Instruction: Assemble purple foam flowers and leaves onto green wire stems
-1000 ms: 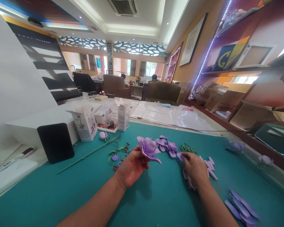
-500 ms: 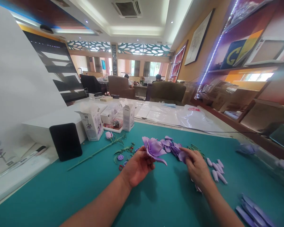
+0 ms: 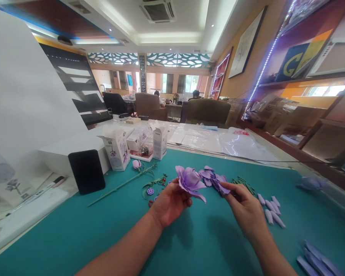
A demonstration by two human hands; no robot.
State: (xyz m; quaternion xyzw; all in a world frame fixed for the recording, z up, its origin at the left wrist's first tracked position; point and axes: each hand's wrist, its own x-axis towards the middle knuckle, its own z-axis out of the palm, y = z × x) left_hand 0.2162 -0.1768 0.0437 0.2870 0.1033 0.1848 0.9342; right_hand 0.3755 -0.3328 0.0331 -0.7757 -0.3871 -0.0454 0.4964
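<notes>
My left hand [image 3: 172,203] holds a purple flower [image 3: 189,180] with layered, spread petals, its fingers pinched under the base. My right hand [image 3: 244,207] is closed on a loose purple petal [image 3: 224,188] at the edge of a pile of purple petals [image 3: 209,176]. The flower is just left of that pile, above the green mat [image 3: 201,237]. Left of my left hand are green leaf parts, small red pieces and a purple wheel-shaped piece [image 3: 150,191]. A long green stem with a pale bud [image 3: 137,164] lies farther left.
Pale purple bud-shaped pieces [image 3: 271,209], green sticks [image 3: 243,184] and long purple pieces [image 3: 319,260] lie on the right. A black tablet-like panel [image 3: 86,172], printed boxes [image 3: 117,150] and clear plastic sheets [image 3: 195,138] stand or lie beyond. Two people sit in the background.
My right hand has turned slightly, and its fingers now pinch a petal more clearly at the pile. The whole view has shifted a little; my left hand still holds the flower.
</notes>
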